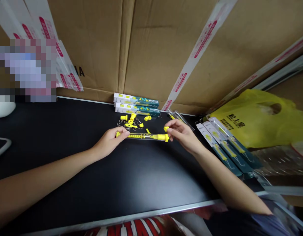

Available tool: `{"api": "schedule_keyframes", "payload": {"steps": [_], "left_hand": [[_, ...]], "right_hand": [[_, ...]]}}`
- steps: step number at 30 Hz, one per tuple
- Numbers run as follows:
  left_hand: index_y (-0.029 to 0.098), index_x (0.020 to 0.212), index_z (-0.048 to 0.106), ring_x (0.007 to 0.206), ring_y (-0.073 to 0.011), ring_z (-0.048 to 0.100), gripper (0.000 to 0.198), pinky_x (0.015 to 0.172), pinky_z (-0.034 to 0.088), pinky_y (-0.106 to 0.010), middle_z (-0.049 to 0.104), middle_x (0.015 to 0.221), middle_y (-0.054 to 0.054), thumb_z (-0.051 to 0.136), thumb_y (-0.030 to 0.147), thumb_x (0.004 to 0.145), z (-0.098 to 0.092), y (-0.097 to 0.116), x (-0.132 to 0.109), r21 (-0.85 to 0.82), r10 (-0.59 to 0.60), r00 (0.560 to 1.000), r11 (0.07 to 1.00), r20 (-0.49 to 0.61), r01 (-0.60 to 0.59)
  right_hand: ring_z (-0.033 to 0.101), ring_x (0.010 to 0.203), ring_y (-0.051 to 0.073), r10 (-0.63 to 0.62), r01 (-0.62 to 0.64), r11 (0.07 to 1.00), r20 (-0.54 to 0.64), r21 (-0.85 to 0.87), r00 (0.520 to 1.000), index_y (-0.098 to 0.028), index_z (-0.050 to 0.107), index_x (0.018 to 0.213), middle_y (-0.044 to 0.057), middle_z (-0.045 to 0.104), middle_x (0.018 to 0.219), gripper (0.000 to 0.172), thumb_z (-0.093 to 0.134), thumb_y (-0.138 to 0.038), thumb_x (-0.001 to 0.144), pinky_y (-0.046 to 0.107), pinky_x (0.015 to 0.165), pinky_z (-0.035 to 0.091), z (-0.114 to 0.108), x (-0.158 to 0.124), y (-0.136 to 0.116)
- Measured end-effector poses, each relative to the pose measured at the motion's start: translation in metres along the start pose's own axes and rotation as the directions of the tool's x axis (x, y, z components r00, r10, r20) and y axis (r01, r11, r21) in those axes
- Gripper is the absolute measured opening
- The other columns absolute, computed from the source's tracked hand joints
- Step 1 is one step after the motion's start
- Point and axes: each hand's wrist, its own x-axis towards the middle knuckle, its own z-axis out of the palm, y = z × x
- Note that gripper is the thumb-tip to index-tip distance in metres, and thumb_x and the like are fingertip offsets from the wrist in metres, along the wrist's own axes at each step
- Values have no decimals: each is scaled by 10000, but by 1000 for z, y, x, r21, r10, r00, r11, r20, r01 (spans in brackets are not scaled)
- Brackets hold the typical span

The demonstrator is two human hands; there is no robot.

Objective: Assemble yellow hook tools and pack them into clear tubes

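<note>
My left hand (109, 141) is closed on the left end of a clear tube with yellow end caps (145, 136), which lies level just above the black table (75, 170). My right hand (182, 132) is at the tube's right end, pinching a small yellow piece (166, 128) between thumb and fingertips. Behind the tube lies a scatter of loose yellow parts and thin wire hooks (133, 121).
Two boxed packs (136, 105) lie stacked at the back against a wall of cardboard cartons (151, 46). Several flat packaged items (225, 144) fan out on the right beside a yellow plastic bag (259, 118). A white object (2, 108) sits far left.
</note>
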Motion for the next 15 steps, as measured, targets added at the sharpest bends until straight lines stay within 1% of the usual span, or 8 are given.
{"api": "schedule_keyframes", "payload": {"steps": [2,5,7,10,15], "left_hand": [[190,736,509,460,-79,253,323,431,227,-213,294,546,76,477,473,888,0,-1,0,-5,-4,1000,1000,-2,4],[192,725,489,455,-76,252,324,423,221,-211,293,551,77,470,469,892,-1,-2,1,1,-10,1000,1000,-5,10],[192,721,485,457,-75,257,327,423,224,-209,299,556,77,470,470,893,-2,-2,1,7,-14,1000,1000,-8,14],[191,720,489,457,-75,263,327,425,230,-210,312,557,75,473,469,890,-1,-1,1,23,-24,1000,999,-7,24],[189,725,500,461,-79,279,320,435,239,-214,330,550,72,471,462,890,-1,3,-1,45,-30,1000,999,-10,30]], "right_hand": [[507,601,86,-18,22,996,-47,89,999,-196,575,883,-6,542,787,200,697,-327,793,204,488,441,2,-18,-5],[514,615,88,-73,82,991,-79,107,994,-194,592,864,5,562,804,193,720,-314,781,200,486,459,8,-31,-8],[515,624,93,-93,99,991,-69,93,993,-189,595,855,10,566,804,201,728,-317,773,200,484,465,11,-33,-9],[514,633,99,-88,91,992,-47,82,995,-187,589,848,16,566,808,215,729,-329,770,200,477,465,12,-32,-11],[516,631,108,-84,86,996,-50,39,995,-199,569,845,15,566,804,236,723,-363,772,214,483,466,12,-34,-11]]}}
